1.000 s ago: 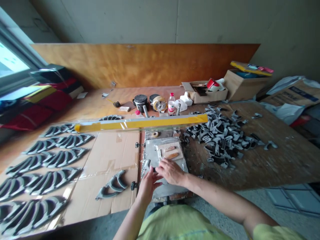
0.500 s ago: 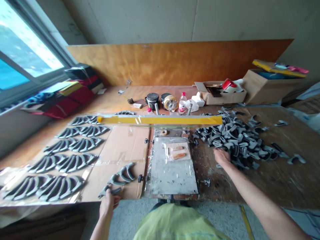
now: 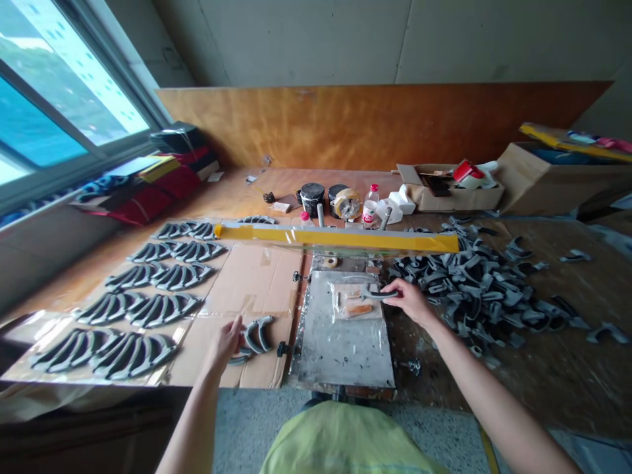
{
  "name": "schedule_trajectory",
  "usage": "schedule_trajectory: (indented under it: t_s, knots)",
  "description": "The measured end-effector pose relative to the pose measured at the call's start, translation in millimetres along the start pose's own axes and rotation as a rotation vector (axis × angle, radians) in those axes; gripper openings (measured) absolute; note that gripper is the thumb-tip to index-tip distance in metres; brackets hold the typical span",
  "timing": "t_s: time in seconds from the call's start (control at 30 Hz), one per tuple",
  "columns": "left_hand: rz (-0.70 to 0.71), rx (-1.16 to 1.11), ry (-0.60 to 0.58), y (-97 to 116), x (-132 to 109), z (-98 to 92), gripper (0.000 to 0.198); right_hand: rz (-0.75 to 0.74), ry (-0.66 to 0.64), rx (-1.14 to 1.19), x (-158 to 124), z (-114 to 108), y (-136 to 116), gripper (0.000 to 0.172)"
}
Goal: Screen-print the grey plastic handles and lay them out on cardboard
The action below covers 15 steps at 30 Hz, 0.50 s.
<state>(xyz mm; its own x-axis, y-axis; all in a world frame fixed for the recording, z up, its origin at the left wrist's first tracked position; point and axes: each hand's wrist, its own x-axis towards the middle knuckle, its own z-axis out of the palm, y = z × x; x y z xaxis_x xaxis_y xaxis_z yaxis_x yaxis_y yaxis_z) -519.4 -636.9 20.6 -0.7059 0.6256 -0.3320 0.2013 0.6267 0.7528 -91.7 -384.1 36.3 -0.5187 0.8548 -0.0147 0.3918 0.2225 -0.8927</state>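
Note:
In my right hand (image 3: 409,301), a grey curved piece (image 3: 382,295) is pinched by one end above the grey board (image 3: 323,355). My left hand (image 3: 228,341) is at the left end of a short row of grey curved pieces (image 3: 257,334) on the cardboard (image 3: 261,280). Its fingers are curled together and partly hide the pieces behind them. Whatever those fingers grip cannot be made out. Two brownish strips (image 3: 358,309) lie on a small pad on the board.
A heap of loose grey pieces (image 3: 459,276) covers the right side. Rows of nested pieces (image 3: 133,352) lie at left. A long yellow-taped bar (image 3: 336,237) spans behind the board, with black tubs (image 3: 313,197), a bottle (image 3: 370,204) and an open carton (image 3: 454,196) beyond.
My right hand has moved from the heap leftward to the board, carrying a grey curved piece. My left hand has shifted up and right along the short row, and the view has swung slightly.

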Motion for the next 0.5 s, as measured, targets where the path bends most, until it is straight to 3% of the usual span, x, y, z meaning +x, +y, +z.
schedule_trajectory:
  t_s: [0.13, 0.2, 0.27, 0.37, 0.5]
  knots:
    - [0.323, -0.34, 0.06, 115, -1, 15.7, 0.054, -0.28, -0.134, -0.282, 11, 57, -15, 0.032]
    - [0.462, -0.492, 0.063, 166, -8, 22.2, 0.048, -0.389, -0.153, -0.484, 12, 70, -16, 0.033]
    - [0.551, -0.599, 0.048, 202, -15, 27.0, 0.044, -0.443, -0.153, -0.621, 9, 76, -16, 0.032]
    - [0.607, -0.626, 0.03, 221, -26, 28.9, 0.045, -0.497, -0.146, -0.72, 2, 75, -18, 0.033]
    - [0.479, -0.516, -0.06, 196, -45, 18.4, 0.044, -0.518, 0.051, -0.774, -2, 52, -20, 0.023]
